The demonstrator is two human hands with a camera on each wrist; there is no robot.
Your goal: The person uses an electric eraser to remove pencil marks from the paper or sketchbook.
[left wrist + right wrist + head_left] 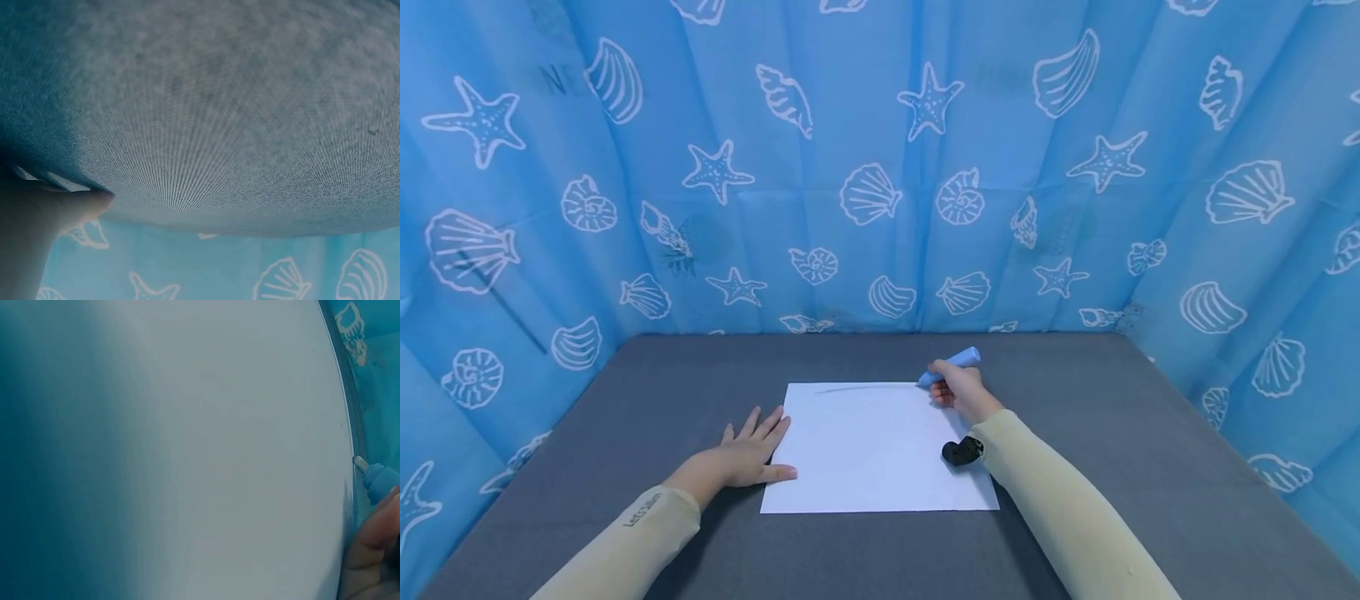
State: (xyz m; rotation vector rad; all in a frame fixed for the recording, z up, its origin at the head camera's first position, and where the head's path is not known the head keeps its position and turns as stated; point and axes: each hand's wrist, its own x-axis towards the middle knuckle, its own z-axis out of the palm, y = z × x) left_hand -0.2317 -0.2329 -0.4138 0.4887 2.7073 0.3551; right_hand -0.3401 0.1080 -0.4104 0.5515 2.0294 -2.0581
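Observation:
A white sheet of paper (865,458) lies on the grey tabletop, with a thin, faint curved line (857,388) along its far edge. My left hand (748,454) rests over the sheet's left edge, fingers spread, the thumb reaching onto the paper. Near the far right corner, my right hand (958,390) grips a thick blue marker (951,367), slanted with its rear end up and to the right. In the right wrist view the pale marker tip (361,464) is right at the paper's far edge.
The grey cloth-covered table (700,375) extends around the sheet on all sides. Behind it and along both sides hangs a blue curtain (880,250) printed with white shells and starfish. A small black device (962,452) sits at my right wrist, over the paper.

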